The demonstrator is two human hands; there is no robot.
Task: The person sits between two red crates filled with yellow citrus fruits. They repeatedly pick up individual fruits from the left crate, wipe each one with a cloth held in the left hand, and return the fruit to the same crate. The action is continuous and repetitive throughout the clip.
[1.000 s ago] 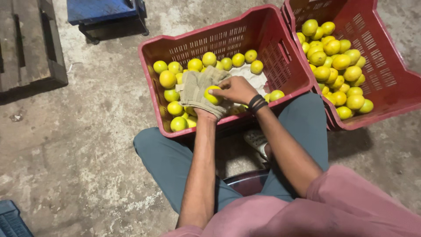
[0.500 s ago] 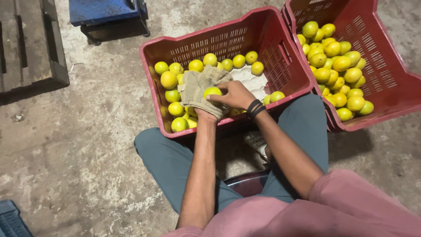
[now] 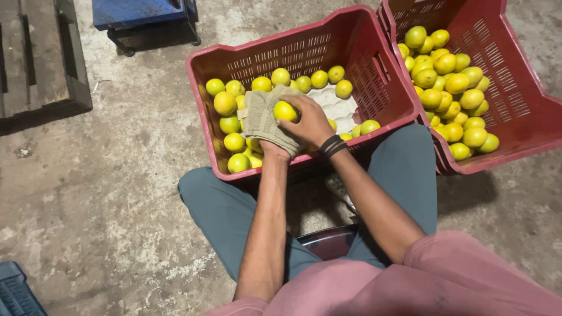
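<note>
At the bottom of the view, nearest to the camera, is the person's pink top, and below the body there is a dark red seat (image 3: 328,240) between the legs. The legs wear grey-green trousers (image 3: 228,213) and they open to both sides on the concrete floor (image 3: 99,193). A blue plastic object (image 3: 14,289) shows only its corner at the lower left.

Both forearms go forward and meet over the front part of the near red crate (image 3: 304,58). The left hand (image 3: 266,126) is covered by a beige cloth (image 3: 260,114), and its grip is closed through the cloth around one yellow-green fruit (image 3: 285,110). The right hand (image 3: 313,123) has black bands at the wrist, and its fingers are curled on the same fruit from the right side, so both hands hold it together. The fruit is just above the other fruits, near the front wall of the crate.

Inside this crate the fruits lie mostly on the left side and along the back wall, and a pale paper liner (image 3: 336,105) is bare on the right part of the bottom.

To the right, touching the near crate, stands a second red crate (image 3: 515,88), which is filled with a heap of the same yellow-green fruits (image 3: 448,88).

Farther away, at the upper left, lies a dark wooden pallet (image 3: 41,58), and at the top a blue platform on a black frame (image 3: 143,14).
</note>
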